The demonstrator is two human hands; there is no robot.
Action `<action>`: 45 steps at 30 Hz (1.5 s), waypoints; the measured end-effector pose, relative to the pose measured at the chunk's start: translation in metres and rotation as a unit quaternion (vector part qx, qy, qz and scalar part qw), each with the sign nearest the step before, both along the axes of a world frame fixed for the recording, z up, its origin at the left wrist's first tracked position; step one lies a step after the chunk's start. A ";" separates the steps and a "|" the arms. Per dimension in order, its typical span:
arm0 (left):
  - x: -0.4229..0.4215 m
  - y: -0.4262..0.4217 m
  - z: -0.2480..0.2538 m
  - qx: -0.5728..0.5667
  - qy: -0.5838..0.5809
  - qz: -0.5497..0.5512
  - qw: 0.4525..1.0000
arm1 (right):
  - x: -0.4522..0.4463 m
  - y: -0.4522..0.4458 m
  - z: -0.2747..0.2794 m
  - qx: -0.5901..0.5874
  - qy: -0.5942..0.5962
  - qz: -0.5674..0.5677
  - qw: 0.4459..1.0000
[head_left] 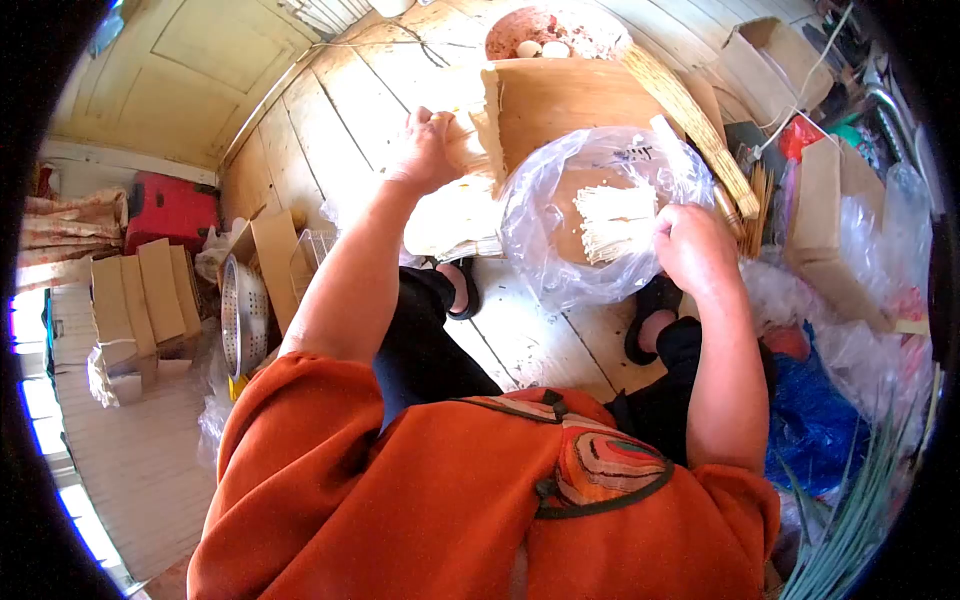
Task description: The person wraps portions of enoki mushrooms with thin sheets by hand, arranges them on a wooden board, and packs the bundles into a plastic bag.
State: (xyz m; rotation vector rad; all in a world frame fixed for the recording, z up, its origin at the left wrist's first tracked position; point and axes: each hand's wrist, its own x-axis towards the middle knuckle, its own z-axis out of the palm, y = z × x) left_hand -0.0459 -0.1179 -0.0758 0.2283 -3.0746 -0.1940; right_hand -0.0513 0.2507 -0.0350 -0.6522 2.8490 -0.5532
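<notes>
My left hand point(425, 152) is closed on the left edge of a stack of pale thin sheets point(474, 150). The stack lies at the left end of a wooden board point(560, 100), with more pale sheets below it. My right hand point(697, 250) is closed at the right rim of an open clear plastic bag point(530, 235). A bundle of short white sticks or strips point(617, 222) sits inside the bag, just left of my right hand. What my right fingers grip is too small to make out.
A straw broom point(690, 125) slants beside the board. Behind the board is a round basin point(505, 38) with eggs. Cardboard boxes point(835, 215) and plastic bags stand at the right. At the left are a metal colander point(245, 318), cardboard and a red case point(170, 212).
</notes>
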 end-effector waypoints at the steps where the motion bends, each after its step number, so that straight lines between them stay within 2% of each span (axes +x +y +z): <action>1: 0.000 -0.003 -0.003 0.000 -0.002 -0.002 1.000 | 0.000 -0.002 0.002 0.009 0.003 0.001 1.000; 5: 0.000 -0.009 -0.009 -0.009 0.044 -0.052 0.998 | 0.003 -0.007 0.008 0.027 0.001 0.000 1.000; 7: 0.001 -0.001 -0.003 0.014 -0.022 0.018 1.000 | 0.001 -0.008 0.006 0.045 -0.014 -0.014 0.999; 8: 0.003 0.000 -0.001 0.013 -0.023 0.016 1.000 | 0.000 -0.009 0.005 0.062 -0.028 -0.025 0.997; 14: 0.004 -0.004 -0.006 0.050 0.050 -0.017 0.997 | -0.002 -0.006 -0.003 0.039 -0.018 -0.010 0.999; 16: -0.001 -0.006 0.000 0.028 -0.033 -0.017 0.999 | -0.002 -0.007 -0.003 0.045 -0.019 -0.009 0.999; 23: 0.004 0.004 0.008 0.093 -0.032 0.005 0.995 | -0.001 -0.008 -0.004 0.033 -0.016 -0.010 0.999; 25: 0.009 0.000 0.008 0.112 0.027 0.003 0.993 | -0.002 -0.008 -0.003 0.039 -0.021 -0.009 0.999; 29: 0.023 -0.006 0.028 0.127 0.038 0.017 0.991 | -0.001 -0.008 -0.003 0.055 -0.022 -0.006 0.998; 31: 0.032 -0.014 0.029 0.136 0.094 -0.048 0.985 | -0.002 -0.008 -0.005 0.054 -0.019 -0.004 0.998; 32: 0.040 0.000 0.050 0.190 0.036 -0.001 0.981 | -0.002 -0.008 -0.007 0.056 -0.016 -0.001 0.998; 33: 0.044 -0.002 0.048 0.190 0.035 0.001 0.981 | -0.001 -0.009 -0.007 0.056 -0.018 0.000 0.998; 35: 0.052 -0.004 0.046 0.324 0.029 -0.026 0.945 | 0.000 -0.009 -0.006 0.062 -0.007 0.004 0.998; 37: 0.060 0.000 0.052 0.319 0.005 -0.007 0.948 | 0.000 -0.011 -0.006 0.065 -0.010 0.004 0.998; 39: 0.064 0.004 0.058 0.245 -0.132 0.008 0.960 | 0.002 -0.012 -0.004 0.068 -0.011 0.002 0.998; 45: 0.069 0.010 0.033 0.185 -0.191 -0.076 0.961 | 0.003 -0.012 -0.002 0.068 -0.021 0.003 0.997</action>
